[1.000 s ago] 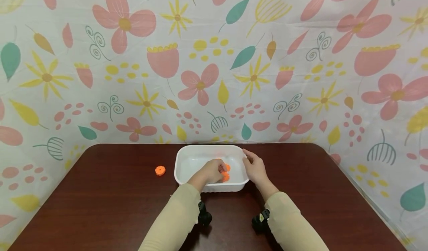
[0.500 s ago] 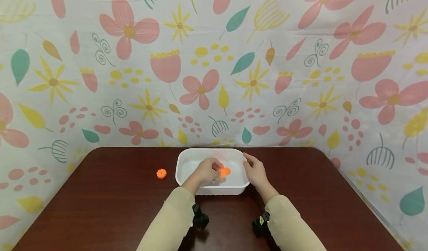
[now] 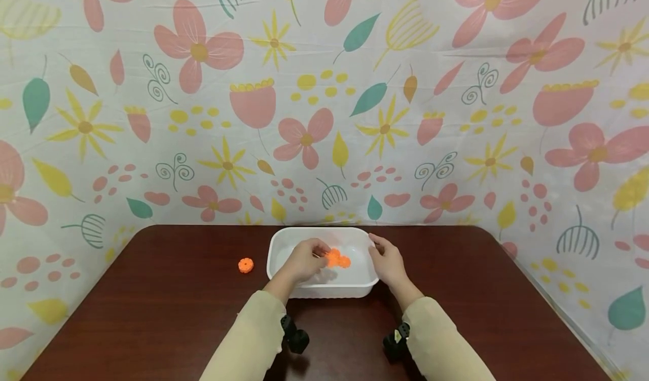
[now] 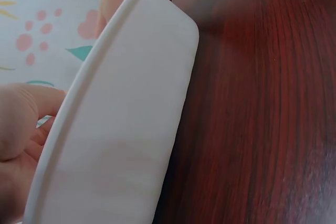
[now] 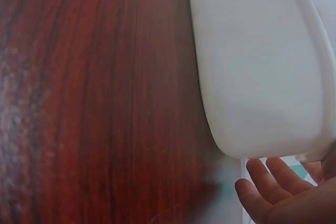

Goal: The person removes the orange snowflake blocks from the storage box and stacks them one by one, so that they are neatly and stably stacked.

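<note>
A white rectangular plastic tub sits at the far middle of the table. Inside it several orange scalloped discs lie close together. My left hand reaches over the tub's near wall, thumb and fingertips beside the leftmost disc; whether they pinch it cannot be seen. In the left wrist view, the rim hides the ends of those fingers. My right hand holds the tub's right end, thumb over the rim and curled fingers outside. Left of the tub, another orange disc lies on the table.
The dark reddish-brown table extends on both sides of the tub and in front of it. A flower-printed cloth hangs behind the far edge. A black wrist camera is on the left wrist, another on the right.
My left hand has drawn back leftward inside the tub, and more of the orange discs shows beside its fingertips. My right hand stays at the rim. The head view has tilted up slightly.
</note>
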`<action>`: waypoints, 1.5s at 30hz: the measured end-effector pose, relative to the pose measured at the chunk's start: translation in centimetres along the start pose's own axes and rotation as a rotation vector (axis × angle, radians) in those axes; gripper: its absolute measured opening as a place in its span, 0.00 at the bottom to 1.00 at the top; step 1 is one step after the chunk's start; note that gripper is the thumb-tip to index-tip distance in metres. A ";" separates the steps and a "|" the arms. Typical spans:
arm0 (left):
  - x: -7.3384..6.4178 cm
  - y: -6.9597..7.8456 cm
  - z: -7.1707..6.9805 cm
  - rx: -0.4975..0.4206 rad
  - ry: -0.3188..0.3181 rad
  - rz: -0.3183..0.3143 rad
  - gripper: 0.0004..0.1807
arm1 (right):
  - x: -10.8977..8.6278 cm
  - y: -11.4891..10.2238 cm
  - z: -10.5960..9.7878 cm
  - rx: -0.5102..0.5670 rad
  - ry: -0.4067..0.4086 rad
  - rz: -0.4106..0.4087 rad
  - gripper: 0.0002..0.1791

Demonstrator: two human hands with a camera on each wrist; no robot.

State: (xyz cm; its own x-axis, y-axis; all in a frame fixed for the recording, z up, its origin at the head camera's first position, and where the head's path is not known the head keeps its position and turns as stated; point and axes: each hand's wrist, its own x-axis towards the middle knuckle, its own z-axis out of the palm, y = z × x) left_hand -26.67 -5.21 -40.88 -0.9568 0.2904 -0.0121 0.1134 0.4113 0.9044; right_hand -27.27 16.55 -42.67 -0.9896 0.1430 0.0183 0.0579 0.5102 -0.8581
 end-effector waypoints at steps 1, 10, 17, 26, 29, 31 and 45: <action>-0.1 0.0 -0.1 0.000 0.005 0.006 0.09 | 0.0 0.0 0.0 -0.005 0.001 -0.001 0.23; -0.8 -0.2 -1.1 -0.003 0.037 0.016 0.09 | 0.1 0.0 0.0 -0.015 -0.007 0.008 0.22; -1.1 -0.2 -2.1 -0.011 0.063 0.011 0.09 | 0.1 0.0 -0.2 -0.017 0.004 0.007 0.23; -1.2 0.1 -2.9 0.001 0.075 0.002 0.09 | 0.1 -0.1 -0.6 -0.035 0.017 0.008 0.23; -1.4 0.0 -3.4 -0.002 0.091 -0.005 0.09 | 0.0 -0.2 -0.4 -0.053 0.005 0.004 0.23; -1.5 0.0 -3.7 -0.013 0.111 -0.002 0.09 | 0.1 -0.2 -0.1 -0.048 0.001 0.004 0.23; -2.0 -0.5 -4.8 -0.062 0.180 0.001 0.10 | 0.0 0.1 0.1 -0.002 0.013 0.008 0.22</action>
State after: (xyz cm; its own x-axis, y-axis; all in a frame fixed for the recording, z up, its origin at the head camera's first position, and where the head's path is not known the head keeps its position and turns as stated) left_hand -26.10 -10.14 -39.26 -0.9898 0.1292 0.0603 0.1030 0.3551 0.9291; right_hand -27.26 16.50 -42.85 -0.9873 0.1579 0.0176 0.0664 0.5102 -0.8575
